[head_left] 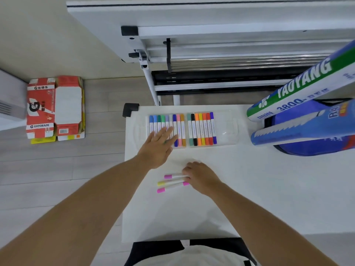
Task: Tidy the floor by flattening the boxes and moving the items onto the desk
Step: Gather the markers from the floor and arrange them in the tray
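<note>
A clear plastic case full of coloured markers lies on the white desk. My left hand rests flat with straight fingers on the left row of markers. Nearer to me, three loose markers with pink and yellow caps lie side by side on the desk. My right hand has its fingers curled onto their right ends. On the floor at the left, flattened red and white Gatorade boxes lie stacked.
A long YAOYANG shuttlecock tube leans over a blue racket bag at the desk's right. Beyond the desk stands a white frame with metal rails. A grey appliance sits at the far left on the floor.
</note>
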Available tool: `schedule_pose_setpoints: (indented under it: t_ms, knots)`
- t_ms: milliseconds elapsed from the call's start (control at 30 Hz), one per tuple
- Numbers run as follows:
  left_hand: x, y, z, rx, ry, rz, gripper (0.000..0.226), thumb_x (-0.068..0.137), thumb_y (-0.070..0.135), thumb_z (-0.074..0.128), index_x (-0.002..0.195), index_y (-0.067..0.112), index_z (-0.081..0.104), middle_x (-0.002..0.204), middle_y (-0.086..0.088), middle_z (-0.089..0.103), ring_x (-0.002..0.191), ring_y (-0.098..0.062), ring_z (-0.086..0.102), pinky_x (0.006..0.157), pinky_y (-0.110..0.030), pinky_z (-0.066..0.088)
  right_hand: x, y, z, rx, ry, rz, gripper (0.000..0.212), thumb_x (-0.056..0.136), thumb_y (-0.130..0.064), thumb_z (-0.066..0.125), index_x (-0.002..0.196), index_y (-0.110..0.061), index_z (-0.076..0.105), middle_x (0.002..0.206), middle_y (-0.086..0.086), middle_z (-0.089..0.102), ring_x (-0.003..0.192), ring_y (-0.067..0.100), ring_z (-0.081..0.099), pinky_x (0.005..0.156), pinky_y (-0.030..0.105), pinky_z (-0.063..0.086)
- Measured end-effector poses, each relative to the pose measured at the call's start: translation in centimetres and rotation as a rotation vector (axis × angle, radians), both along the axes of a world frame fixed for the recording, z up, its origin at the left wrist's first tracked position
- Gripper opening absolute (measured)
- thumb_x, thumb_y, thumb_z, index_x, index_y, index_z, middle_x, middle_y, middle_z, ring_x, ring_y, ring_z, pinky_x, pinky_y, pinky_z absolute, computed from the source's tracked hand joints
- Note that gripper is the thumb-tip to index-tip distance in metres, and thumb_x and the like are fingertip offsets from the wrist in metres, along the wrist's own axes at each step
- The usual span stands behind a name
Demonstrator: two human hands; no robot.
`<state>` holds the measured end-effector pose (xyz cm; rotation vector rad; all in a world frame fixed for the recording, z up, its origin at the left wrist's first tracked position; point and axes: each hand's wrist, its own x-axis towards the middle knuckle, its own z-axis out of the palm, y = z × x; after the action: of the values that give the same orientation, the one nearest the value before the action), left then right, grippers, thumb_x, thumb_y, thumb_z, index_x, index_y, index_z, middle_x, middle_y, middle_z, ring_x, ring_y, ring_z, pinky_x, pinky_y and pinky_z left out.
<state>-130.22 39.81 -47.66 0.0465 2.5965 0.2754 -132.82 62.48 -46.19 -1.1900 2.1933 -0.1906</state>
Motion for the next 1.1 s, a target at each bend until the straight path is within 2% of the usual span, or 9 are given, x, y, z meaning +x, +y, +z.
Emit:
schedule_pose_setpoints:
  t_ms: [100, 200, 367, 467, 600, 767, 833, 900, 1100]
  knots:
    - [0.3, 0.2, 0.0, -0.001, -0.011, 0.015, 0.055, 0.108, 0.043, 0.015, 0.159, 0.034, -0.003, 0.165, 0.004, -0.023, 0.15, -0.022, -0.025, 0.124, -0.051, 0.001, 0.8, -0.3, -0.6, 0.05, 0.091, 0.063, 0.021, 0.085, -0.012, 0.066, 0.106, -0.015, 0.064, 0.102, 0.003, 0.06, 0.094, 0.024, 0.058, 0.087, 0.034, 0.05]
    - [-0.2, 1.0, 0.4, -0.031, -0.01, 0.047, 0.054, 0.108, 0.042, 0.015, 0.16, 0.032, 0.002, 0.167, 0.001, -0.016, 0.152, -0.024, -0.018, 0.124, -0.051, 0.001, 1.1, -0.6, -0.6, 0.072, 0.121, 0.079, 0.026, 0.084, -0.011, 0.068, 0.11, -0.012, 0.062, 0.106, 0.006, 0.058, 0.096, 0.024, 0.058, 0.086, 0.034, 0.049]
    - [-1.6, 2.5, 1.0, -0.076, 0.032, 0.092, 0.056, 0.108, 0.04, 0.017, 0.16, 0.023, 0.006, 0.167, -0.007, 0.002, 0.154, -0.031, -0.005, 0.124, -0.051, 0.006, -0.2, 0.8, -0.1, 0.02, 0.086, -0.124, 0.022, 0.094, -0.017, 0.051, 0.107, -0.005, 0.062, 0.113, 0.011, 0.06, 0.101, 0.031, 0.06, 0.081, 0.038, 0.049]
    - [-3.1, 3.7, 1.1, -0.048, 0.012, 0.154, 0.058, 0.107, 0.043, 0.016, 0.16, 0.026, -0.001, 0.167, -0.007, -0.012, 0.153, -0.031, -0.015, 0.124, -0.053, 0.002, -2.4, 2.8, 0.8, 0.05, 0.053, -0.261, 0.024, 0.094, -0.024, 0.049, 0.108, -0.009, 0.06, 0.108, 0.008, 0.059, 0.094, 0.025, 0.06, 0.076, 0.034, 0.05]
    - [-5.9, 5.9, 1.1, -0.014, -0.053, 0.221, 0.064, 0.105, 0.053, 0.019, 0.157, 0.035, -0.013, 0.162, -0.004, -0.031, 0.148, -0.031, -0.028, 0.122, -0.057, -0.005, -5.9, 5.1, 1.4, 0.071, -0.003, -0.546, 0.016, 0.091, -0.029, 0.053, 0.08, -0.017, 0.051, 0.085, 0.001, 0.054, 0.072, 0.019, 0.054, 0.062, 0.029, 0.042]
    - [-8.1, 8.2, 0.5, -0.001, -0.143, 0.237, 0.068, 0.102, 0.06, 0.019, 0.151, 0.043, -0.025, 0.155, 0.0, -0.044, 0.142, -0.028, -0.04, 0.118, -0.058, -0.016, -11.5, 6.6, 1.1, 0.019, -0.082, -0.887, 0.018, 0.089, -0.024, 0.053, 0.075, -0.013, 0.059, 0.074, 0.002, 0.065, 0.071, 0.021, 0.061, 0.06, 0.029, 0.047]
    - [-8.3, 8.8, -0.1, -0.016, -0.159, 0.212, 0.067, 0.102, 0.061, 0.016, 0.151, 0.042, -0.026, 0.152, 0.0, -0.048, 0.138, -0.028, -0.046, 0.117, -0.058, -0.018, -13.4, 6.5, 0.8, 0.019, -0.121, -0.924, 0.021, 0.088, -0.021, 0.052, 0.071, -0.011, 0.059, 0.068, 0.003, 0.064, 0.067, 0.022, 0.061, 0.053, 0.026, 0.042]
    - [-8.3, 9.1, -0.7, -0.032, -0.175, 0.197, 0.066, 0.102, 0.061, 0.011, 0.15, 0.04, -0.029, 0.149, 0.0, -0.052, 0.134, -0.028, -0.051, 0.116, -0.06, -0.018, -15.0, 5.9, 0.4, 0.036, -0.146, -0.924, 0.022, 0.089, -0.02, 0.055, 0.076, -0.006, 0.064, 0.072, 0.006, 0.064, 0.067, 0.021, 0.057, 0.05, 0.023, 0.035]
    - [-8.8, 9.1, -0.6, -0.034, -0.282, 0.184, 0.067, 0.102, 0.058, 0.01, 0.146, 0.038, -0.035, 0.145, -0.001, -0.056, 0.131, -0.03, -0.053, 0.114, -0.062, -0.019, -17.6, 3.8, -1.2, 0.101, -0.198, -0.832, 0.024, 0.091, -0.033, 0.06, 0.092, -0.01, 0.068, 0.089, 0.006, 0.067, 0.081, 0.022, 0.062, 0.074, 0.03, 0.05]
